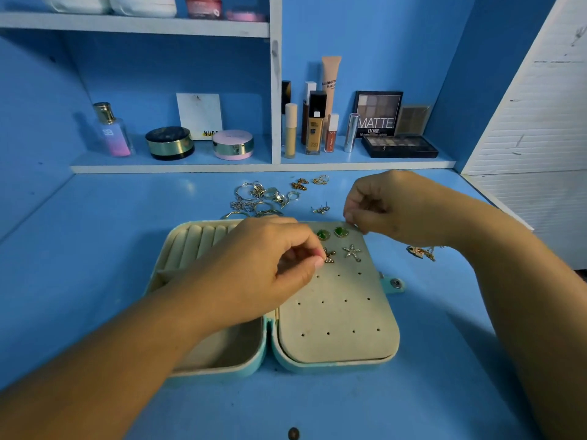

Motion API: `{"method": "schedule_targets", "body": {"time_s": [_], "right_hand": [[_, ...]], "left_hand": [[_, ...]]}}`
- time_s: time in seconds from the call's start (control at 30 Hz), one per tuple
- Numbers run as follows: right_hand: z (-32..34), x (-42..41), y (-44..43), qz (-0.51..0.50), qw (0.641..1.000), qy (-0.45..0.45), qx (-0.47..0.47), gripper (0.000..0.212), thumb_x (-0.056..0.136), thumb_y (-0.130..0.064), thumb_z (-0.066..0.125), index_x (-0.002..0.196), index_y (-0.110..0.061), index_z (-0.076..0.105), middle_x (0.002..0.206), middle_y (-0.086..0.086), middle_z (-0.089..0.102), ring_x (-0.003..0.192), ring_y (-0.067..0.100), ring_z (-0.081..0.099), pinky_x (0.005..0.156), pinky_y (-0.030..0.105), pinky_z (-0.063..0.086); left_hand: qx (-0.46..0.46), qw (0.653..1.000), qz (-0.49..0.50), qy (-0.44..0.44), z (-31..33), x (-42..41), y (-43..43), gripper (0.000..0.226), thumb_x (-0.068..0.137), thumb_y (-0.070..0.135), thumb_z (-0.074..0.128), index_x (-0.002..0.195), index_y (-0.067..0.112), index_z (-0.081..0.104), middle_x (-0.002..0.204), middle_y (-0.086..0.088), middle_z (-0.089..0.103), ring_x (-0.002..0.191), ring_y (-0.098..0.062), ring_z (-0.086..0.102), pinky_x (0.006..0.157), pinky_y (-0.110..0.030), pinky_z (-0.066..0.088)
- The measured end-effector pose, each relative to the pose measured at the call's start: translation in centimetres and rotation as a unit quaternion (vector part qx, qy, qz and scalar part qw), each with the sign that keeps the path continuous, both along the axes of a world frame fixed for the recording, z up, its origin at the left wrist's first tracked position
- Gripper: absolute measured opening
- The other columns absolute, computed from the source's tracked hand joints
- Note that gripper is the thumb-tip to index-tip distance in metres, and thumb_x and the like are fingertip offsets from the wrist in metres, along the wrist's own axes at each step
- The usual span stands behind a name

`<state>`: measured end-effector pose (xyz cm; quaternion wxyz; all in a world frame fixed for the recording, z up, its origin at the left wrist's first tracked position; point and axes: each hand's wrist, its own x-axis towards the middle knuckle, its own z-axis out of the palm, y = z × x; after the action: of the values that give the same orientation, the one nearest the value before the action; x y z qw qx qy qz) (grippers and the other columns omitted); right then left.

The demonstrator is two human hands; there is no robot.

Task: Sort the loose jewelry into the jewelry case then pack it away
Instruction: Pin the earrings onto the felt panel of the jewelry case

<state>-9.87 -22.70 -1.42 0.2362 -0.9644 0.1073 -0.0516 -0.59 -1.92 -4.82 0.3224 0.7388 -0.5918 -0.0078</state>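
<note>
An open teal jewelry case [333, 365] lies on the blue desk, its right half a beige panel of stud holes. Two green earrings [332, 233] and a silver starfish earring [352, 252] sit in the panel's top rows. My left hand [260, 268] reaches across the case and pinches a second starfish earring [329, 257] against the panel. My right hand [394, 208] has its fingers curled at the panel's top right corner [351, 226] and pinches it there. Loose rings and chains [260, 198] lie in a heap behind the case.
More loose earrings lie at the back [306, 182], one small pair [320, 209] behind the case, and a gold piece [422, 252] to the right. Perfume, compacts and makeup palettes [378, 114] stand on the shelf behind. A white cabinet [540, 122] bounds the right side.
</note>
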Motion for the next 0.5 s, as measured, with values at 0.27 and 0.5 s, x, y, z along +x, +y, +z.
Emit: {"method": "schedule_targets", "body": {"time_s": [0.27, 0.5], "right_hand": [[0.14, 0.09, -0.14, -0.04, 0.995, 0.027, 0.093, 0.012, 0.091, -0.019, 0.057, 0.085, -0.019, 0.067, 0.078, -0.002, 0.073, 0.069, 0.008, 0.065, 0.063, 0.022, 0.054], [0.58, 0.18, -0.11, -0.123, 0.953, 0.067, 0.269, 0.023, 0.092, -0.025, 0.059, 0.095, -0.005, 0.07, 0.097, 0.011, 0.072, 0.079, 0.017, 0.062, 0.073, 0.024, 0.056]], "left_hand": [[0.042, 0.998, -0.021, 0.039, -0.17, 0.5, 0.18, 0.016, 0.084, 0.03, 0.074, 0.099, 0.031, 0.076, 0.091, 0.016, 0.065, 0.091, 0.001, 0.062, 0.082, -0.015, 0.048], [0.029, 0.999, -0.009, 0.039, -0.04, 0.26, 0.15, 0.008, 0.084, 0.025, 0.074, 0.089, 0.031, 0.075, 0.083, 0.016, 0.061, 0.083, -0.001, 0.061, 0.072, -0.009, 0.044]]}}
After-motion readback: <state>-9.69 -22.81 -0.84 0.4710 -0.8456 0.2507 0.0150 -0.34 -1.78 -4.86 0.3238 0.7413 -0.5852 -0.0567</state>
